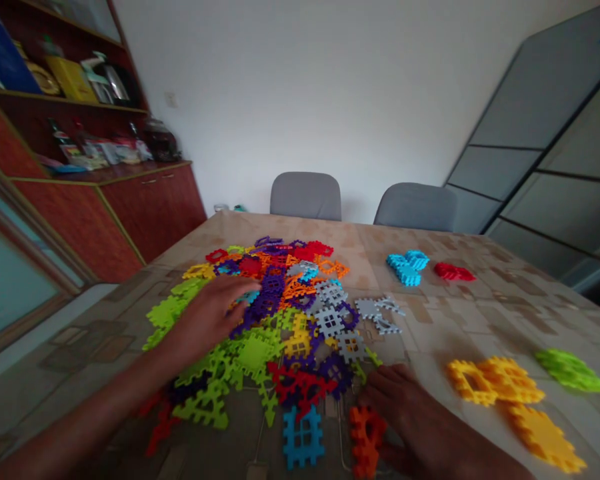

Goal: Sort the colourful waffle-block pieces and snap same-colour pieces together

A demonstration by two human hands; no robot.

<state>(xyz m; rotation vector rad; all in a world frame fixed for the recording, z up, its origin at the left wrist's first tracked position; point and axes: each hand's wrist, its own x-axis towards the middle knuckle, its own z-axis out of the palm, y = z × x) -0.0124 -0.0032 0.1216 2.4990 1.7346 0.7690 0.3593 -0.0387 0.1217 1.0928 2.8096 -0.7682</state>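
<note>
My left hand (219, 308) reaches over a mixed pile of flat, notched interlocking plastic tiles. Its fingers stretch forward, thumb apart, near purple tiles (273, 283) and a bit of light blue; the hand is slightly blurred. Lime green tiles (254, 353) spread below it. Low on the right, my right hand (393, 400) curls around the edge of orange tiles (366, 433), its fingertips partly hidden. Just left of those lies a blue window-shaped tile (303, 437), with red tiles (303, 387) above. Grey tiles (329, 321) lie along the pile's right side.
Apart from the pile, light blue tiles (409, 268), red tiles (454, 271), yellow tiles (513, 380) and green tiles (570, 371) sit in groups on the patterned tabletop (430, 320). Two grey chairs (305, 195) stand at the far edge. A wooden cabinet (155, 213) is at left.
</note>
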